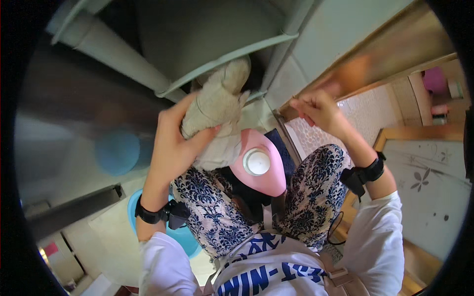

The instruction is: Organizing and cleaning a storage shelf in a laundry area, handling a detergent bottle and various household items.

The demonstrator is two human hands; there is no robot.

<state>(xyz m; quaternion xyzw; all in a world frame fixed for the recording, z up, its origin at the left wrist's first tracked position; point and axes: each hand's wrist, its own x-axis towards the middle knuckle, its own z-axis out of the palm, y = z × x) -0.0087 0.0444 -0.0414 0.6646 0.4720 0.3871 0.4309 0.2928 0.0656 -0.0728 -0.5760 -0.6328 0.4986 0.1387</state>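
My left hand [173,135] is closed around a bunched beige cloth [210,106]. The upper end of the cloth reaches the curved front rail of a pale shelf rack [232,55], and its lower folds hang beside a pink rounded container [266,172]. That container tapers to a point and has a round white top [256,162]; it sits between my knees. Off to the right, my right hand [318,112] is raised with its fingers curled in, near a wooden frame. Whether anything lies inside those fingers is hidden.
A light blue basin [192,241] stands on the floor by my left leg, below a blurred round blue shape [117,152]. To the right are a wood-framed panel with a flower pattern [424,182] and a small shelf with a purple container [434,80].
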